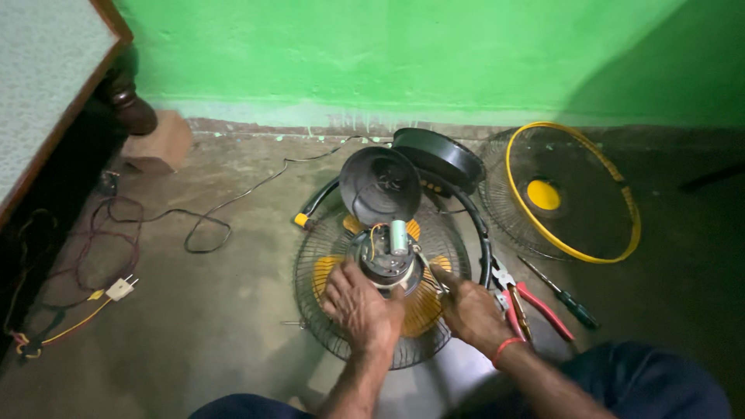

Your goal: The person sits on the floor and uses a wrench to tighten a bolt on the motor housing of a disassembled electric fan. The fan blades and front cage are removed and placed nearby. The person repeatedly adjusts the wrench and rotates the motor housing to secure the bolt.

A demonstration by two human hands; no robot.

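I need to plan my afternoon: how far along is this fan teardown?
Done: the front grille lies apart on the floor, and the motor's rear cover is off, baring the motor. In hand: left hand and right hand work at the motor. Left: yellow blades remain inside the rear grille; pliers and screwdriver lie unused.

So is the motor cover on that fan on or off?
Off. The dark round motor cover stands tipped up behind the bare motor, whose wires and capacitor show. Both hands rest on the motor.
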